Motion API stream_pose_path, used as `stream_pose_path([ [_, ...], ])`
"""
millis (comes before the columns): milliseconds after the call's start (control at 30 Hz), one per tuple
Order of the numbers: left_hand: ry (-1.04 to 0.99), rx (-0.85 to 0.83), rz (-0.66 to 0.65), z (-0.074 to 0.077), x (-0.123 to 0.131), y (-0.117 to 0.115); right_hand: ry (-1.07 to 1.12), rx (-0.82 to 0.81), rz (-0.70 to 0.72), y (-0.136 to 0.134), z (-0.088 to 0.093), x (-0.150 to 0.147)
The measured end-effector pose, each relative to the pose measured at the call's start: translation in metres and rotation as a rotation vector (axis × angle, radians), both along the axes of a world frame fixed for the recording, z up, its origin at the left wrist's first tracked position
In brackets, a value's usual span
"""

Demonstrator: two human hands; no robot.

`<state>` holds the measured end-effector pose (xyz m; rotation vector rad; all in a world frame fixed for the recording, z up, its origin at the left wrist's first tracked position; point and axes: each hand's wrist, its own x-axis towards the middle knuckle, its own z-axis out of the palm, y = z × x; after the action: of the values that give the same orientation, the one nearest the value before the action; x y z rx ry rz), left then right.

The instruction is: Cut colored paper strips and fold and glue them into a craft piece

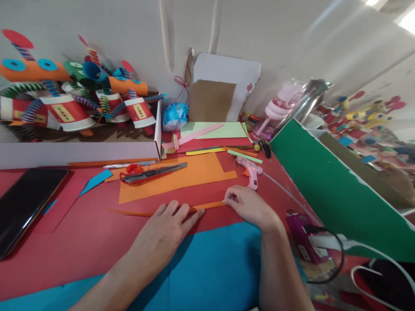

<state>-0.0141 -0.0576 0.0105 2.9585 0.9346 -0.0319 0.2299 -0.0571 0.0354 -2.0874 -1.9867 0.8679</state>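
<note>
The left hand lay across an orange strip on the desk, fingers loosely spread; the right hand pinched the strip's right end.

Room left of orange strip — cutter obstructs beyond.

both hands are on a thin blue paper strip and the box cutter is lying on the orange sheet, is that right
Not quite: the strip is orange, not blue, as the head view shows. The left hand and right hand are both on it, and the box cutter does lie on the orange sheet.
</note>
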Motion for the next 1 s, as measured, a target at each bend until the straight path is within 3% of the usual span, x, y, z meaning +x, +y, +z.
stream_pose_path([
  [1000, 0.024, -0.051, 0.024, 0.0002, 0.0018, 0.0031, -0.114, -0.007, -0.015, -0.0026, 0.0013, 0.0056],
])
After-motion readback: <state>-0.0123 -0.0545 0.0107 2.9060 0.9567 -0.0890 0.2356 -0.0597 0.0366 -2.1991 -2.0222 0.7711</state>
